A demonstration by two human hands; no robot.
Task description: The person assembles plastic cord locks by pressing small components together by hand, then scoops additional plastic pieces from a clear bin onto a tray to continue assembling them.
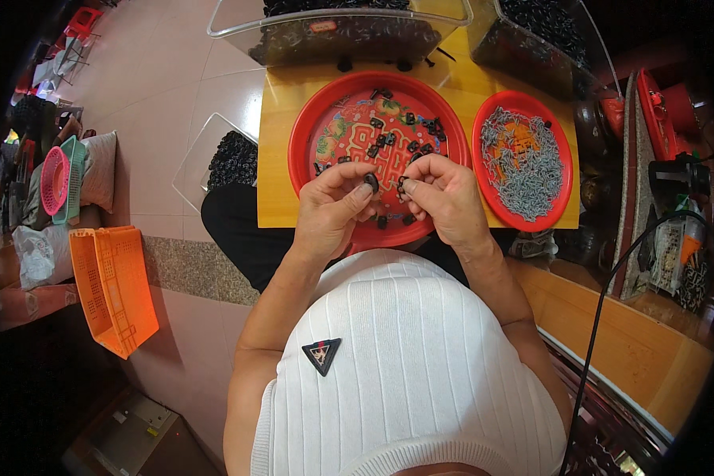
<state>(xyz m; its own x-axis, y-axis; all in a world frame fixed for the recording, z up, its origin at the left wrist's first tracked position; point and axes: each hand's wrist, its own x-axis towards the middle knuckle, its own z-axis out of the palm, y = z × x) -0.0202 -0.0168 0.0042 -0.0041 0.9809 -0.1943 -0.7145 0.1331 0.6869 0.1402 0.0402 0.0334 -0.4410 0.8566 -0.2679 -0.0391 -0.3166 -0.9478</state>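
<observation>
Both hands hover over the near part of a round red tray [300, 151] with a printed pattern. Between thumb and forefinger, my left hand [335, 208] pinches a small rounded black plastic part [371, 182]. A short gap to its right, my right hand [446, 198] grips another small black part [403, 187], mostly covered by the fingertips. Several loose black parts [385, 140] lie scattered over the tray. Right of it, an oval red tray [479, 127] carries a heap of small silvery screws [527, 178].
Clear plastic bins of black parts stand at the back [333, 40] and back right [531, 40] of the yellow wooden table [278, 103]. Another bin [232, 159] of black pieces sits to the left. An orange crate [113, 289] rests on the floor. A black cable [599, 309] hangs at right.
</observation>
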